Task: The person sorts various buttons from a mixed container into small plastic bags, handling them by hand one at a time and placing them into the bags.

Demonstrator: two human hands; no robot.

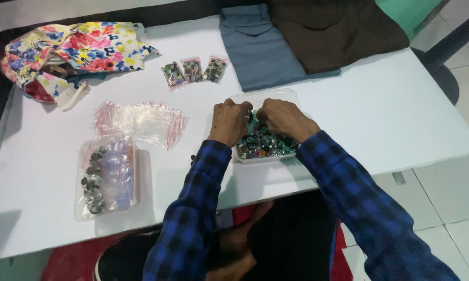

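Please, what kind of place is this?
Probably a small sewing or garment workshop: a clear tub of buttons under both hands, three filled small bags of buttons, and folded clothes on a white table.

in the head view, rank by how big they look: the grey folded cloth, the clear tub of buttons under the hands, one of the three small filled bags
1. grey folded cloth
2. clear tub of buttons, nearer the camera, partly hidden
3. small filled bag
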